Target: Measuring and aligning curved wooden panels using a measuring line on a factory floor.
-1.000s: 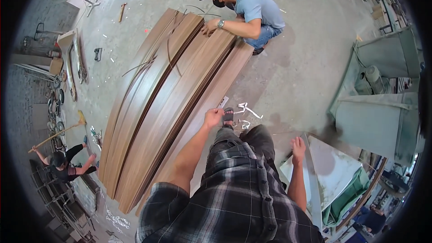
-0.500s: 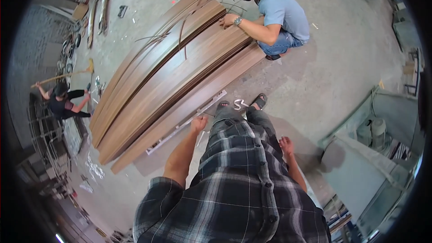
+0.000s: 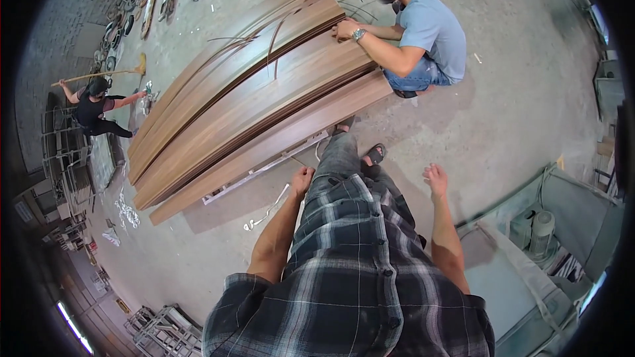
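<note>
My left hand [image 3: 303, 179] hangs in front of my left hip with its fingers curled closed, and nothing shows in it. Out to the right, my right hand [image 3: 435, 178] hangs above the floor with its fingers apart and holds nothing. Ahead of my left hand lies a long stack of brown wood-grain planks [image 3: 278, 102]. Thin brown strips [image 3: 272, 46] lie loosely across the top. At the stack's far right end a crouching person [image 3: 423, 33] in a light blue shirt has both hands on the plank ends.
A pale crumpled strip [image 3: 268, 211] lies on the floor beside my left forearm. At the left, another person [image 3: 98, 107] holds a broom [image 3: 99, 78]. A grey machine with a motor [image 3: 542, 228] stands to my right. Metal racks [image 3: 169, 334] are at the lower left.
I have stepped forward, and my view has shifted. My right arm has swung forward and outward. The person with the broom has stretched an arm toward the floor litter.
</note>
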`<state>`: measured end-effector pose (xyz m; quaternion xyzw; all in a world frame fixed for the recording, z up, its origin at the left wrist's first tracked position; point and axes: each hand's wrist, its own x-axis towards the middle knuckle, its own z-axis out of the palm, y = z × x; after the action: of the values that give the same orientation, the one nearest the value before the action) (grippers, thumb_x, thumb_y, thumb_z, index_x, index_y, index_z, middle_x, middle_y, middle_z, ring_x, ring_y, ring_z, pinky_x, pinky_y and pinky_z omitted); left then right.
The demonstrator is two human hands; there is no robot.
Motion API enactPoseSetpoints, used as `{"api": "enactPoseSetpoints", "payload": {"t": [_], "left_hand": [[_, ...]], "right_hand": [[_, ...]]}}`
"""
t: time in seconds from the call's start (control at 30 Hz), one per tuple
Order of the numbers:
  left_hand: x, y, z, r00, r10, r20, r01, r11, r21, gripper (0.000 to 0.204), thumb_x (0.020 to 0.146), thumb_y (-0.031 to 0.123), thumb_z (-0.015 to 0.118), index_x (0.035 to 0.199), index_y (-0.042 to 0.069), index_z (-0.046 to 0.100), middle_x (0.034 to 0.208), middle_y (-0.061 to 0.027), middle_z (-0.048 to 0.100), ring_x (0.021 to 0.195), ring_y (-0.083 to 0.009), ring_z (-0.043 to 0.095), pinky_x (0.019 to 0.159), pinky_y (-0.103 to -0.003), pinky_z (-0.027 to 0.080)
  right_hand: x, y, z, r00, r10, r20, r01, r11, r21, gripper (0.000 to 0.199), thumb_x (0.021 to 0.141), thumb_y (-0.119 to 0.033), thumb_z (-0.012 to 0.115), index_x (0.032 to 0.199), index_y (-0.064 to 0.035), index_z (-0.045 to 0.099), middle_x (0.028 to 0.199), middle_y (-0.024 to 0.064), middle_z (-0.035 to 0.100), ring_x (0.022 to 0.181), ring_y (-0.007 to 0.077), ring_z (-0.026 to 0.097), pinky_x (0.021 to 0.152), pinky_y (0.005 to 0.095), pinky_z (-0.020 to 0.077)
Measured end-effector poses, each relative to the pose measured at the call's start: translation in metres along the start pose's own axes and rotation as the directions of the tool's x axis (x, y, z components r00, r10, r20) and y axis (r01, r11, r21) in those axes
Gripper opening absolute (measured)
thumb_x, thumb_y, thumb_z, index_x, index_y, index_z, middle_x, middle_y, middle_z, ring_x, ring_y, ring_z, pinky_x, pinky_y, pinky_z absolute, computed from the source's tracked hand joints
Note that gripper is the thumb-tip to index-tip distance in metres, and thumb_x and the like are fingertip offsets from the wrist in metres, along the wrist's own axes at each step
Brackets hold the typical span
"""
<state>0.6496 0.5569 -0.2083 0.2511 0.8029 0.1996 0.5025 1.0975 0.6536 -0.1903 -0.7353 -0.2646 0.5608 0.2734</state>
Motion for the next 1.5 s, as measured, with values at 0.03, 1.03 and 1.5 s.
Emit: {"api": "enactPoseSetpoints", "payload": {"t": [0.03, 1.03, 1.5], "left_hand": [[0.003, 0.006, 0.0, 0.998, -0.058, 0.016, 0.058, 0.998, 0.023, 0.043, 0.08, 0.041, 0.052, 0.096, 0.003, 0.063, 0.088, -0.0121, 0.065, 0.081, -0.0204, 0.059, 0.074, -0.031, 0.045], [0.32, 0.171, -0.047, 0.948, -0.238, -0.213, 0.314, 0.818, 0.483, 0.118, 0.068, 0.067, 0.058, 0.14, -0.005, -0.003, 0.138, -0.0428, -0.002, 0.13, -0.0556, -0.003, 0.106, -0.057, 0.011], [0.324, 0.175, -0.058, 0.965, -0.225, -0.132, 0.261, 0.849, 0.46, 0.12, 0.069, 0.066, 0.057, 0.138, -0.009, -0.008, 0.133, -0.0474, -0.007, 0.127, -0.0593, -0.007, 0.105, -0.059, 0.004]], "right_hand": [[-0.001, 0.007, 0.009, 0.999, 0.01, 0.034, -0.011, 1.0, 0.022, 0.029, 0.089, -0.026, 0.056, 0.108, -0.0036, 0.055, 0.088, 0.0046, 0.062, 0.074, 0.0119, 0.06, 0.061, 0.025, 0.0469], [-0.045, -0.15, 0.172, 0.977, 0.178, 0.115, -0.106, 0.879, -0.464, 0.028, 0.084, -0.008, 0.055, 0.11, 0.003, 0.052, 0.094, 0.011, 0.064, 0.082, 0.0169, 0.064, 0.071, 0.0271, 0.0502], [-0.02, -0.186, 0.197, 0.973, 0.205, 0.109, -0.137, 0.886, -0.443, 0.026, 0.087, -0.005, 0.05, 0.112, 0.0032, 0.052, 0.093, 0.0121, 0.064, 0.08, 0.0181, 0.063, 0.072, 0.0275, 0.0498]]}}
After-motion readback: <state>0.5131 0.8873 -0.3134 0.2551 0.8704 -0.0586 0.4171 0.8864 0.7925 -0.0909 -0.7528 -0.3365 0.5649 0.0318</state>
